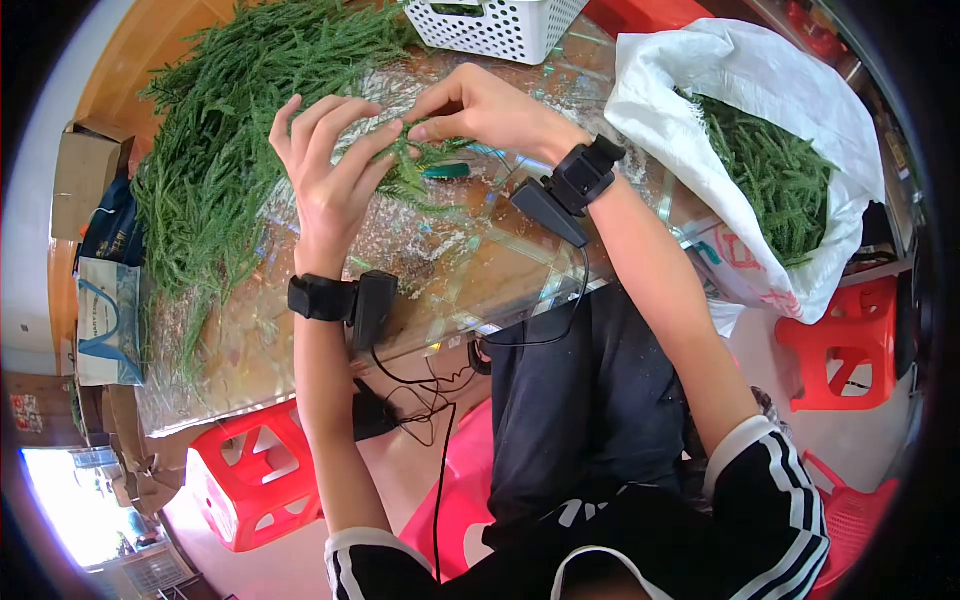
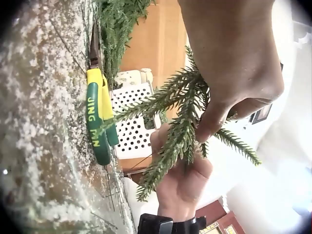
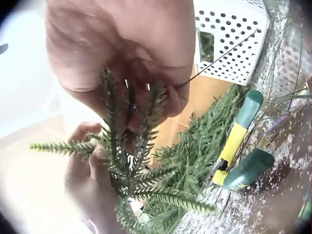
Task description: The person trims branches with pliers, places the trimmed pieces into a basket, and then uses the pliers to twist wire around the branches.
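Both hands meet over the table at a green artificial pine sprig (image 2: 178,131) with several needled branches. My left hand (image 1: 330,185) pinches the sprig between thumb and forefinger, its other fingers spread in the head view. At the sprig's stem, the thumb and fingertips of my right hand (image 1: 490,108) are pinched together. A thin dark wire (image 3: 219,57) runs out from the right fingers, whose exact grip is partly hidden behind the needles. Below the hands, pliers (image 2: 95,117) with green and yellow handles lie on the tabletop.
A large heap of pine sprigs (image 1: 205,150) covers the table's left and back. The white perforated basket (image 1: 510,30) stands at the back edge. To the right, a white woven sack (image 1: 660,110) holds more greenery. White flakes litter the tabletop (image 1: 400,300); red stools (image 1: 250,480) stand below.
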Demonstrator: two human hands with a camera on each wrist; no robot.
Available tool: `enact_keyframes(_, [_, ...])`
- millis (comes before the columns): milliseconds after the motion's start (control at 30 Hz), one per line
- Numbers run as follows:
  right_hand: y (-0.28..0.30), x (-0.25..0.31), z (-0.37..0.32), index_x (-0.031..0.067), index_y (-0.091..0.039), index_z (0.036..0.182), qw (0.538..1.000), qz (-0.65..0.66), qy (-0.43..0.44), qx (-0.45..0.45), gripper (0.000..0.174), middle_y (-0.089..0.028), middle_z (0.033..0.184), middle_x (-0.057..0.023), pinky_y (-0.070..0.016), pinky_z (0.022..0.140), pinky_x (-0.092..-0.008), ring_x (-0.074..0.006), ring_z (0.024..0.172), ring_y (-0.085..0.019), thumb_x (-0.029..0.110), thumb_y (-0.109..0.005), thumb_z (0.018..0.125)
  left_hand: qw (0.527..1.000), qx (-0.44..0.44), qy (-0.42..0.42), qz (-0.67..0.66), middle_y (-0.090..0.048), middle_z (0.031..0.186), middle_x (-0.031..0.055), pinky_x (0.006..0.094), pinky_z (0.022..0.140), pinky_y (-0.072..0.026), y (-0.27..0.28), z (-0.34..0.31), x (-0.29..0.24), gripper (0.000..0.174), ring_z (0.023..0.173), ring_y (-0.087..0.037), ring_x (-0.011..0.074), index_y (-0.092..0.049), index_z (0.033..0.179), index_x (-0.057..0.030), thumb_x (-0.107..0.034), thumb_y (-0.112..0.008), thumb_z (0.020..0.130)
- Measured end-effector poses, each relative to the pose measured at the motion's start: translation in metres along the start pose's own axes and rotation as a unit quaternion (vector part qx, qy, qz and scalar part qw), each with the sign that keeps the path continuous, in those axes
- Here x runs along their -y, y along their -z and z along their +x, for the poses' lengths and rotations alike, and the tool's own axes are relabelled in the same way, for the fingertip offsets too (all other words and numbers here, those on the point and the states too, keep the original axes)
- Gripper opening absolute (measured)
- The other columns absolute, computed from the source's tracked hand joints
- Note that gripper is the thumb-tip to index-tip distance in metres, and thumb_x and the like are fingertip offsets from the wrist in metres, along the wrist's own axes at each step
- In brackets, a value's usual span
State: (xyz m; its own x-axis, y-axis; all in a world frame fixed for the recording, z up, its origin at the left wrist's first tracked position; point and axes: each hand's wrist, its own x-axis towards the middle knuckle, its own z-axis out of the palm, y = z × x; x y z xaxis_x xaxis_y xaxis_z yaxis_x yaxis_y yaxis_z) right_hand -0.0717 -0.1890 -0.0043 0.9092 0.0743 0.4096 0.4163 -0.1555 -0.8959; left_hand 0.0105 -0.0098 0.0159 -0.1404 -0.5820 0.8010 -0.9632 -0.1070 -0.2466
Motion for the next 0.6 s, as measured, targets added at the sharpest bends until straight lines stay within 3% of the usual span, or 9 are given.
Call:
enact_keyframes(100, [-0.005,0.007,0.002,0.0022,-0.066,0.093,0.987,-0.155,0.03,-0.032,0.022,-0.064,0.073,-0.0137,-0.0428,0.057,-0.0253,-0.0094,0.062,-0.054,0.011,-0.066,0.073,1.0,-0.009,0.015,-0.024,-0.058,0.094,-0.0009,0.0459,0.093,-0.0298,0.003,0.003,-0.001,0.022,0.097,-0.05,0.0201,-0.066,0.08,-0.0121,-0.011,-0.071,0.058])
enact_keyframes(267, [-0.014,0.02,-0.004,-0.002,-0.063,0.092,0.98,-0.193,0.026,-0.041,0.018,-0.058,0.07,-0.0061,-0.0396,0.054,-0.0249,-0.0072,0.061,-0.047,0.005,-0.063,0.076,0.998,-0.021,0.029,-0.044,-0.057,0.091,-0.0003,0.0433,0.09,-0.0333,0.003,0.004,-0.003,0.016,0.096,-0.05,0.0212,-0.062,0.07,-0.008,-0.011,-0.072,0.058])
enact_keyframes(400, [-0.021,0.018,-0.003,-0.0031,-0.061,0.081,0.957,-0.247,0.124,-0.086,0.012,-0.053,0.066,-0.0075,-0.0382,0.051,-0.0279,-0.0132,0.056,-0.048,0.004,-0.064,0.071,0.987,-0.081,0.111,-0.079,-0.056,0.089,0.0032,0.0376,0.084,-0.0366,-0.004,0.004,-0.012,0.017,0.092,-0.05,0.0221,-0.057,0.063,-0.0049,-0.009,-0.073,0.062])
enact_keyframes(500, [-0.025,0.019,-0.001,-0.0031,-0.056,0.073,0.905,-0.318,0.252,-0.124,0.009,-0.049,0.064,-0.0089,-0.0391,0.052,-0.0311,-0.0214,0.057,-0.048,0.002,-0.063,0.069,0.95,-0.121,0.255,-0.137,-0.055,0.087,0.0053,0.0321,0.077,-0.0375,-0.007,0.007,-0.019,0.02,0.087,-0.049,0.0202,-0.055,0.06,-0.0032,-0.011,-0.071,0.07])
enact_keyframes(533, [-0.026,0.018,0.0,-0.0031,-0.056,0.073,0.906,-0.316,0.252,-0.123,0.009,-0.049,0.064,-0.0089,-0.0391,0.052,-0.0311,-0.0214,0.057,-0.048,0.002,-0.063,0.069,0.949,-0.12,0.256,-0.135,-0.055,0.087,0.0053,0.0321,0.077,-0.0375,-0.008,0.006,-0.018,0.02,0.087,-0.049,0.0202,-0.055,0.06,-0.0032,-0.011,-0.071,0.07])
enact_keyframes(600, [-0.029,0.015,0.002,-0.002,-0.056,0.073,0.869,-0.372,0.293,-0.146,0.007,-0.049,0.064,-0.009,-0.0401,0.053,-0.0328,-0.0251,0.059,-0.049,0.001,-0.061,0.069,0.887,-0.11,0.366,-0.259,-0.054,0.088,0.0053,0.0294,0.075,-0.0366,-0.014,0.003,-0.013,0.022,0.085,-0.049,0.0175,-0.055,0.06,-0.002,-0.013,-0.067,0.074])
